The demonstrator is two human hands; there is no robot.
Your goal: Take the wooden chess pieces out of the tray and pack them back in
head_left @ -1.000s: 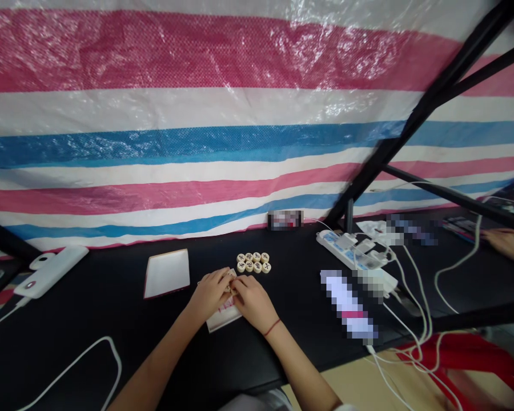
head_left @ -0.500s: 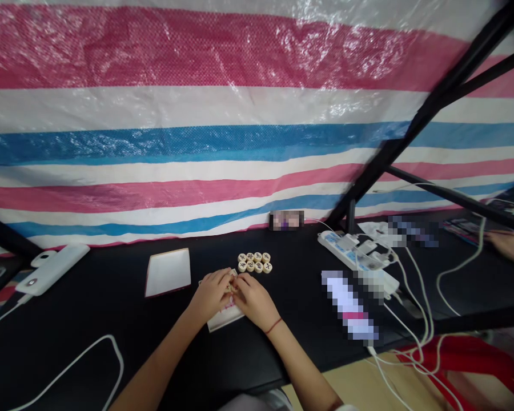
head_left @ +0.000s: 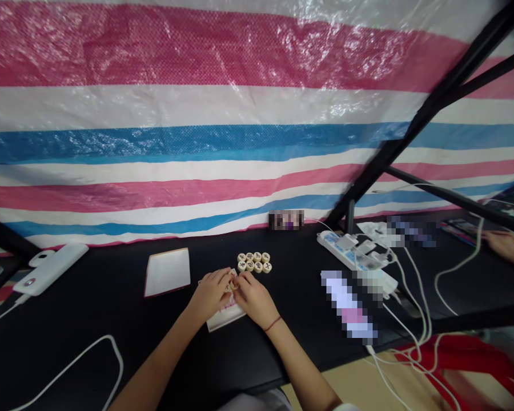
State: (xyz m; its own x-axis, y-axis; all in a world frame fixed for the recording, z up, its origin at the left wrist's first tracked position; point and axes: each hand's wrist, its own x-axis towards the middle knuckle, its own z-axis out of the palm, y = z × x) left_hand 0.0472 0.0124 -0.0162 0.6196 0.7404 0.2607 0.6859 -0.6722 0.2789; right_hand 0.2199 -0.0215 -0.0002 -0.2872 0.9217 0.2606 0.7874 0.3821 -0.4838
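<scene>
Both my hands rest together on a small white box [head_left: 223, 317] with red print on the black table [head_left: 111, 319]. My left hand [head_left: 209, 294] and my right hand [head_left: 255, 297] have their fingers curled, and their fingertips meet over round beige pieces in the box. Just beyond my fingertips lie several round beige game pieces [head_left: 253, 262] with dark marks, packed in two rows. A red string is tied round my right wrist.
A white box lid [head_left: 168, 272] lies left of my hands. A white power bank [head_left: 49, 268] with a cable sits at the far left. A power strip [head_left: 357, 257] with plugs and white cables lies to the right. Another person's hand [head_left: 508, 245] shows at the right edge.
</scene>
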